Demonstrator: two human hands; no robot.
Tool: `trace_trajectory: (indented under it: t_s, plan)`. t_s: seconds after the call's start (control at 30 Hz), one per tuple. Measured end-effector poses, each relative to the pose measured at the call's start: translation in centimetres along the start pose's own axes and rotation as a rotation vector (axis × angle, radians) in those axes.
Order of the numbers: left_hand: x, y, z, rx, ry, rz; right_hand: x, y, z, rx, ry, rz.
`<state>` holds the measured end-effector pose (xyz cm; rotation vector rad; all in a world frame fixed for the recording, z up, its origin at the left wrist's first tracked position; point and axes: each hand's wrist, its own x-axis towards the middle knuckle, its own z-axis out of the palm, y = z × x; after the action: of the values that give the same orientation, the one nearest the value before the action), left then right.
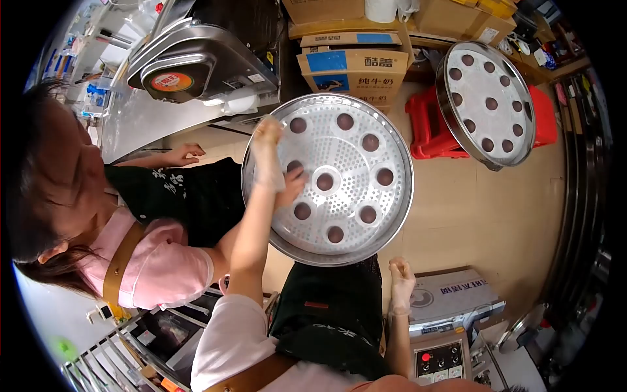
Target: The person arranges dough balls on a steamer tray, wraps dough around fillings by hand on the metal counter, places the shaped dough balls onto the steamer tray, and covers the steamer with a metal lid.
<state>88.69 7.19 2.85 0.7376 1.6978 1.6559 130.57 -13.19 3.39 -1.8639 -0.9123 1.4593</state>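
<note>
A large round perforated metal steamer tray [339,160] holds several round brown pieces [385,176], arranged in a ring with one in the middle. My left hand [266,140], in a thin clear glove, is closed over the tray's left rim; what is in its fingers, if anything, is hidden. Apart from the tray, my right hand [401,281], also gloved, is curled closed below its lower right edge, and I cannot make out anything in it. A co-worker's hand [292,188] reaches under my left forearm to a brown piece on the tray.
A second round tray [480,124] with similar brown pieces rests on red stools [431,127]. The co-worker [157,261] stands close at left. Cardboard boxes [366,72] are stacked behind; a steel machine [202,62] stands back left, a control panel [439,362] lower right.
</note>
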Motion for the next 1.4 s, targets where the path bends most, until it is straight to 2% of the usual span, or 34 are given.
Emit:
trace_trajectory:
  t_s: [0.07,0.1,0.13,0.2,0.27,0.3,0.37,0.53,0.63,0.77,0.87,0.9,1.0,1.1,1.13,1.23,1.27,1.33,1.4]
  plan:
    - [-8.0,3.3,2.0,0.029,0.021,-0.589,0.4,-1.0,1.6,-0.092,0.034,-0.03]
    - [-10.3,-2.4,-0.4,0.456,-0.213,-0.043,0.6,-1.3,2.1,-0.137,0.05,-0.046]
    - [-12.9,-2.1,-0.4,0.735,-0.364,0.026,0.9,-0.8,2.6,-0.18,0.045,-0.13]
    - [-17.7,-7.1,-2.3,0.921,-0.274,0.234,1.0,-0.8,3.2,-0.186,-0.01,-0.123]
    - [-19.4,-9.0,-3.8,1.134,-0.213,0.17,0.7,-1.4,4.0,-0.199,-0.059,-0.12]
    - [-19.7,-10.7,-4.7,1.164,-0.198,0.066,0.7,-1.2,4.3,-0.198,-0.081,-0.127]
    - [-19.9,-12.2,-5.7,1.167,-0.206,-0.025,0.6,-0.7,4.9,-0.198,-0.126,-0.141]
    - [-19.4,-12.9,-6.0,1.128,-0.287,-0.03,-0.4,-0.9,6.5,-0.207,-0.173,-0.123]
    - [-20.4,-12.3,-7.0,1.134,-0.213,-0.078,-0.9,-0.8,6.8,-0.192,-0.183,-0.143]
    - [-20.7,-11.7,-9.4,1.233,-0.218,-0.192,-1.0,-0.1,7.2,-0.215,-0.177,-0.182]
    - [-21.0,-13.1,-10.1,1.276,-0.234,-0.152,-1.1,0.2,7.5,-0.245,-0.184,-0.165]
    - [-20.8,-11.8,-9.6,1.278,-0.248,-0.155,-1.3,0.1,7.5,-0.23,-0.185,-0.168]
    - [-19.8,-8.1,-6.9,1.292,-0.166,0.014,-1.7,-0.1,7.3,-0.192,-0.171,-0.171]
    - [-19.4,-10.7,-5.6,1.107,-0.162,0.134,-1.8,0.2,7.0,-0.193,-0.146,-0.145]
    - [-18.7,-11.3,-4.8,1.045,-0.221,0.122,-1.8,-0.1,6.9,-0.209,-0.141,-0.14]
    - [-17.7,-12.7,-2.2,0.88,-0.197,0.175,-2.0,0.0,6.6,-0.213,-0.131,-0.12]
    - [-17.7,-13.5,-1.6,0.839,-0.205,0.072,-2.1,0.0,6.4,-0.209,-0.129,-0.114]
    - [-17.7,-14.2,-0.9,0.794,-0.195,0.006,-2.3,0.3,5.9,-0.231,-0.118,-0.11]
    - [-18.0,-14.4,-0.8,0.781,-0.173,0.049,-2.6,0.6,5.7,-0.248,-0.111,-0.097]
